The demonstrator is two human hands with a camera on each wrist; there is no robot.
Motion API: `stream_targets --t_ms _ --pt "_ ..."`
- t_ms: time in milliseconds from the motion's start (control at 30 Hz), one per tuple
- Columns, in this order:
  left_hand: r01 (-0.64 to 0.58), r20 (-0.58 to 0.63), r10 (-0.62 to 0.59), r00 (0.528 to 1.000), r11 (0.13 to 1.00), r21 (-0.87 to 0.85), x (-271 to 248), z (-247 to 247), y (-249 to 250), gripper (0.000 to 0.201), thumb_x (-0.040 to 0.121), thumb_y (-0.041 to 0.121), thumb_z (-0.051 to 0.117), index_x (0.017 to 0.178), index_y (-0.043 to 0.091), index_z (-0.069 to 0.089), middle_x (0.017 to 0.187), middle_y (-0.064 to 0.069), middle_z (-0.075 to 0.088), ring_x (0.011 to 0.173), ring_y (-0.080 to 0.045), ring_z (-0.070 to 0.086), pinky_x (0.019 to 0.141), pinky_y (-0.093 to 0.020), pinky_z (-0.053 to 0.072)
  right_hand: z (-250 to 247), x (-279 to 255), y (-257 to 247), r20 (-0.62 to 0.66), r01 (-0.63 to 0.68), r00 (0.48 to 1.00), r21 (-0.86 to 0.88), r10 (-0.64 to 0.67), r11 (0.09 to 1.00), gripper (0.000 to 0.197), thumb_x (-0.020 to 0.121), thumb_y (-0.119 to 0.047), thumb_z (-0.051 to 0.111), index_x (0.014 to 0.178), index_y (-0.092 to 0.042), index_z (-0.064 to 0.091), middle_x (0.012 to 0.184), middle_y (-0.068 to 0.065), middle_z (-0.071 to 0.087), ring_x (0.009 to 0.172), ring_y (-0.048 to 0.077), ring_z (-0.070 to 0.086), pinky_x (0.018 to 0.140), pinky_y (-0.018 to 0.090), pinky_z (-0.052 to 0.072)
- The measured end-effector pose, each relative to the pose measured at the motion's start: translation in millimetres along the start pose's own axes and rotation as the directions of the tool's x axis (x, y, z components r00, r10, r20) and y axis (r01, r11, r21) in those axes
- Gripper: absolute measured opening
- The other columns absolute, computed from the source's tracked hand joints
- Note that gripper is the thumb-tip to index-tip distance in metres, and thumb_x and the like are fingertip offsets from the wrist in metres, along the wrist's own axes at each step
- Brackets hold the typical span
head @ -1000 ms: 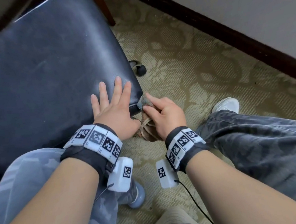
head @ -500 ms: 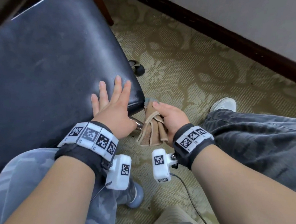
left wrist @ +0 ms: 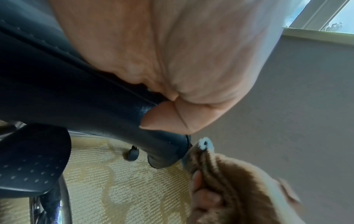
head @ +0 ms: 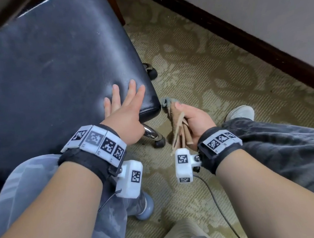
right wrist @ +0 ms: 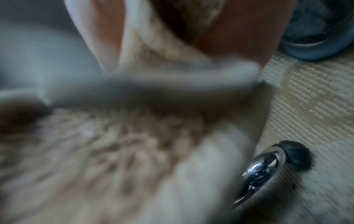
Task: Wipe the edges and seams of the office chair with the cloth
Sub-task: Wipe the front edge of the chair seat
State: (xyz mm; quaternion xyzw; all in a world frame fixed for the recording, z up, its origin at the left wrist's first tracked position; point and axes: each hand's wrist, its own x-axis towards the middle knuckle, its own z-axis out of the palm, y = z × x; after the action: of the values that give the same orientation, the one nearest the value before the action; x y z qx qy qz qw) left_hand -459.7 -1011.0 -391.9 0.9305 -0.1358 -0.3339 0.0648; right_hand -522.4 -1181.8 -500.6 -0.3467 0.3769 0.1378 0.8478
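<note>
No legible text, brand, number or sign in any view.

The only printed marks are black-and-white square coded patterns, which carry no readable characters: a row of them stands on the white band of the left wrist (head: 96, 142), one on the white camera housing below it (head: 130, 177), a row on the band of the right wrist (head: 220, 139), and two on the camera housing beside that wrist (head: 183, 164). Small marks under the left band's patterns are too small to read. Both wrist views show no lettering.
</note>
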Motion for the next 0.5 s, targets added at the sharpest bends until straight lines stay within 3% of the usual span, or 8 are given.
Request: stream_targets --t_ms 67,133,267,400,500 --pt "0.001 0.005 -0.001 1.0 1.0 -0.012 -1 -1 1 0.111 0.081 -0.01 0.041 0.165 0.04 -0.012 0.167 0.021 -0.031 0.15 -0.023 -0.041 0.125 -0.046 -0.023 -6 9 2 -0.129 0.028 0.991 -0.148 -0.047 0.989 0.018 0.094 -0.025 0.071 0.098 -0.007 0.073 0.085 0.01 0.072 0.084 0.029 0.067 0.093 0.053 0.057" --pt "-0.005 0.003 0.005 1.0 1.0 -0.018 -2 -1 1 0.111 0.08 -0.01 0.041 0.165 0.039 -0.011 0.167 0.021 -0.031 0.15 -0.022 -0.041 0.125 -0.046 -0.023 -3 13 9 -0.159 0.028 0.984 -0.313 -0.082 0.949 0.013 0.092 -0.025 0.071 0.09 -0.013 0.075 0.083 0.006 0.075 0.083 0.027 0.07 0.096 0.054 0.056" --pt "-0.006 0.003 0.006 1.0 1.0 -0.014 -2 -2 -1 0.11 0.081 -0.009 0.043 0.165 0.038 -0.011 0.168 0.019 -0.031 0.151 -0.024 -0.04 0.125 -0.048 -0.021 21 4 20 -0.033 0.073 0.996 -0.272 -0.085 0.96 0.015 0.095 -0.016 0.067 0.086 -0.008 0.076 0.08 0.013 0.072 0.075 0.026 0.066 0.089 0.053 0.056" --pt "-0.001 0.018 0.001 1.0 1.0 -0.023 -2 -5 1 0.11 0.082 -0.011 0.04 0.165 0.038 -0.011 0.168 0.02 -0.03 0.151 -0.024 -0.039 0.125 -0.046 -0.021 27 -11 -12 0.075 0.212 0.976 -0.164 -0.202 0.963 0.016 0.1 -0.009 0.06 0.095 0.0 0.072 0.078 0.013 0.072 0.067 0.022 0.067 0.07 0.035 0.057" --pt "0.008 0.029 -0.007 1.0 0.999 -0.036 -3 -8 3 0.108 0.083 -0.012 0.038 0.165 0.038 -0.01 0.168 0.02 -0.029 0.152 -0.024 -0.038 0.125 -0.044 -0.021 20 -4 -28 0.052 0.226 0.974 -0.119 -0.221 0.967 0.017 0.1 -0.015 0.062 0.102 -0.003 0.073 0.084 0.011 0.075 0.072 0.022 0.07 0.073 0.038 0.059"
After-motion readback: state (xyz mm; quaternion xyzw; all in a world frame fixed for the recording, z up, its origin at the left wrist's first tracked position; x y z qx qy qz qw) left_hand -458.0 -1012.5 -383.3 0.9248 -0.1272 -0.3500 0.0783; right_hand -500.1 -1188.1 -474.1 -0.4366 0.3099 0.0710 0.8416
